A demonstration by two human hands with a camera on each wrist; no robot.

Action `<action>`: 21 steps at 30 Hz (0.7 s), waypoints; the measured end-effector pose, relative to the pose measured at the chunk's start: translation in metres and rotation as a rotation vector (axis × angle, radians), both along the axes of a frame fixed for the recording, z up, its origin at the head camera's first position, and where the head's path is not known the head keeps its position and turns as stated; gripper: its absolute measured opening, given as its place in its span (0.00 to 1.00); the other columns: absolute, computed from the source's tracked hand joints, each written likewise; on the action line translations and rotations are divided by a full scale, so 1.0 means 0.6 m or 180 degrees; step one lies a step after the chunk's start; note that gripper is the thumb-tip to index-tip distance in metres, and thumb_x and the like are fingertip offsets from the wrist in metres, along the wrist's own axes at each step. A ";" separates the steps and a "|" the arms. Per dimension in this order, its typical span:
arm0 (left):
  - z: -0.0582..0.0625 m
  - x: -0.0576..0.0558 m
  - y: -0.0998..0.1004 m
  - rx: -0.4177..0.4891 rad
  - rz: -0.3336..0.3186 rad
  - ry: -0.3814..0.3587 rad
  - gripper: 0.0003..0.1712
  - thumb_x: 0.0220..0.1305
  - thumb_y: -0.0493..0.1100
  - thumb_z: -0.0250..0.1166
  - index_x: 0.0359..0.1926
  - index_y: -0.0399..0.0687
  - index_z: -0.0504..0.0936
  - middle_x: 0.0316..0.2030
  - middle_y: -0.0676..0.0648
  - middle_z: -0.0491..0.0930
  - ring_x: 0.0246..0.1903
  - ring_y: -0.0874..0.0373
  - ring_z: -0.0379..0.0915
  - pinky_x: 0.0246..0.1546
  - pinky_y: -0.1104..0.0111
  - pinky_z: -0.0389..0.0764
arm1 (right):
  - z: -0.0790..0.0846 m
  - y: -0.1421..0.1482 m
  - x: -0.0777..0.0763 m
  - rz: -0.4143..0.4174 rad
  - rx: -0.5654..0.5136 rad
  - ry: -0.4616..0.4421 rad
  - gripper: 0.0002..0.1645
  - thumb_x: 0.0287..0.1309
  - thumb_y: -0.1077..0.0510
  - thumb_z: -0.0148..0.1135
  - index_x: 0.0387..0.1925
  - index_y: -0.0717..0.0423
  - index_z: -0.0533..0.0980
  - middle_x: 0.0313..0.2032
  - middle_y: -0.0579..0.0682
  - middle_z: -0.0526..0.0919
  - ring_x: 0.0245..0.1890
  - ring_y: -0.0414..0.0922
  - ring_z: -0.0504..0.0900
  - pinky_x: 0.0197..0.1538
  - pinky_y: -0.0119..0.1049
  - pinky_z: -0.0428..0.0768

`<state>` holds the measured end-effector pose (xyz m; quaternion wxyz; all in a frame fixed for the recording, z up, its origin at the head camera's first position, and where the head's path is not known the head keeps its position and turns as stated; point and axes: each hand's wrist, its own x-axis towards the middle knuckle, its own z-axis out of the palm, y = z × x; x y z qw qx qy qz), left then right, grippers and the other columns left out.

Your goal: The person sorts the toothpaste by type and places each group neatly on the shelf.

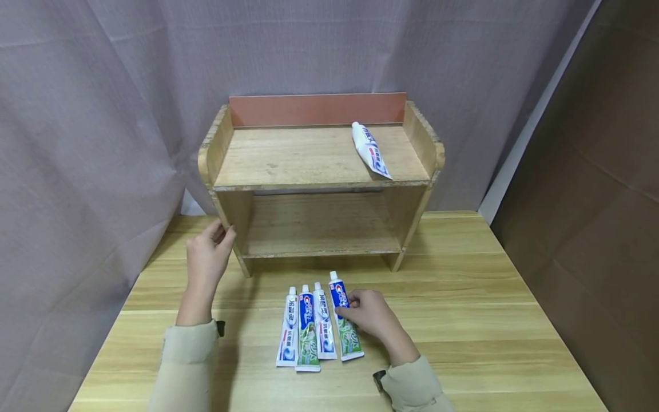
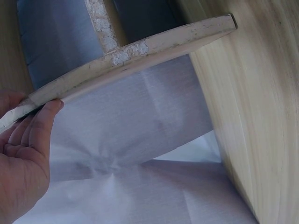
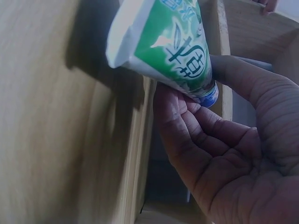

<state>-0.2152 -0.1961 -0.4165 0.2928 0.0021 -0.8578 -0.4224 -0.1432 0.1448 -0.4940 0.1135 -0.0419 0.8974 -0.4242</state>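
My right hand [image 1: 373,313] pinches a blue-and-green toothpaste tube [image 1: 339,293] between thumb and fingers, its white cap toward the shelf. In the right wrist view the tube's green crimped end [image 3: 173,42] faces the camera. To its left lie a white toothpaste tube [image 1: 324,329], another blue-and-green tube [image 1: 308,335] and a second white tube [image 1: 288,329], side by side with caps away from me. My left hand [image 1: 206,254] grips the front edge of the left side panel [image 2: 154,43] of a small wooden shelf [image 1: 288,157], thumb and fingers on either face.
One white toothpaste tube [image 1: 369,150] lies on the shelf's upper board, right of the middle, its flat end at the front edge. A lower board [image 1: 321,223] spans below. Grey curtain [image 1: 319,46] hangs close behind; a brown panel [image 1: 582,189] stands at the right of the wooden table [image 1: 463,320].
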 end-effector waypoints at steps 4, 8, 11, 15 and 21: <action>0.000 0.000 0.000 0.0015 -0.0012 0.0024 0.13 0.67 0.42 0.64 0.48 0.39 0.87 0.41 0.35 0.86 0.42 0.42 0.86 0.43 0.54 0.88 | 0.000 0.001 0.000 -0.0004 -0.0011 0.0021 0.17 0.56 0.49 0.73 0.37 0.58 0.81 0.23 0.46 0.79 0.20 0.41 0.76 0.21 0.33 0.79; 0.000 0.000 0.001 0.0016 -0.0024 0.0061 0.13 0.66 0.41 0.65 0.47 0.39 0.87 0.41 0.35 0.86 0.42 0.42 0.86 0.43 0.55 0.88 | -0.002 0.003 -0.001 0.0014 -0.0038 0.0023 0.16 0.57 0.50 0.73 0.37 0.58 0.81 0.23 0.46 0.80 0.20 0.41 0.77 0.22 0.34 0.81; 0.000 0.002 0.001 0.0029 -0.0034 0.0076 0.13 0.66 0.40 0.66 0.47 0.38 0.87 0.41 0.34 0.86 0.42 0.42 0.86 0.43 0.56 0.88 | -0.002 0.005 -0.002 0.0023 -0.0073 0.0013 0.16 0.57 0.50 0.73 0.37 0.58 0.81 0.23 0.47 0.80 0.19 0.42 0.78 0.22 0.35 0.83; 0.001 0.003 0.002 0.0048 -0.0043 0.0064 0.13 0.66 0.40 0.66 0.47 0.38 0.87 0.41 0.34 0.86 0.42 0.42 0.86 0.43 0.57 0.87 | 0.000 0.006 -0.003 0.0025 -0.0107 0.0010 0.15 0.57 0.50 0.73 0.36 0.58 0.81 0.23 0.47 0.80 0.19 0.43 0.78 0.22 0.35 0.83; 0.002 0.002 0.001 0.0029 -0.0047 0.0077 0.13 0.66 0.40 0.66 0.48 0.37 0.87 0.41 0.34 0.86 0.42 0.42 0.86 0.42 0.56 0.88 | 0.006 0.008 -0.006 0.0036 -0.0116 0.0064 0.14 0.57 0.50 0.73 0.33 0.56 0.80 0.22 0.47 0.78 0.18 0.42 0.76 0.20 0.35 0.81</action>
